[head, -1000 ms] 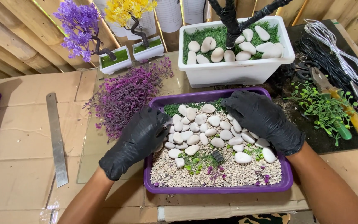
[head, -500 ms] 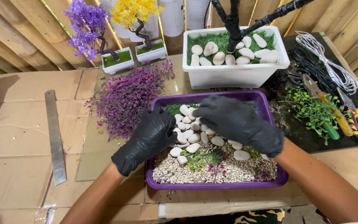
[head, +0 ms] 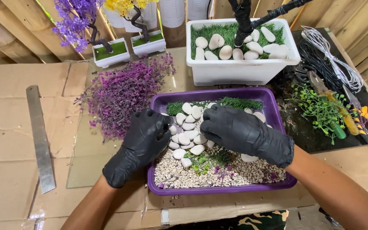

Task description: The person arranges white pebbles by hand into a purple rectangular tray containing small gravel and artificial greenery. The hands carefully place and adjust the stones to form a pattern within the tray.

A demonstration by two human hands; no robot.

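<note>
Both my hands wear black gloves. My left hand (head: 143, 142) rests over the left rim of a purple tray (head: 218, 189), fingers bent at the edge of a patch of white pebbles (head: 187, 138). My right hand (head: 241, 132) lies palm down over the pebbles in the tray's middle, fingers curled on them. Whether either hand pinches a pebble is hidden. The tray also holds fine gravel (head: 179, 172), green grass strips (head: 239, 102) and small green and purple sprigs (head: 211, 164).
A white planter (head: 239, 72) with grass, white stones and a black trunk stands behind the tray. A purple foliage bunch (head: 126, 91) lies to the left, a metal ruler (head: 39, 136) further left. Green sprigs (head: 320, 108), pliers (head: 365, 119) and wire coils (head: 331, 51) lie right.
Both hands have slid toward the tray's middle and closer together over the pebbles. The camera has moved in, so the tray looks larger.
</note>
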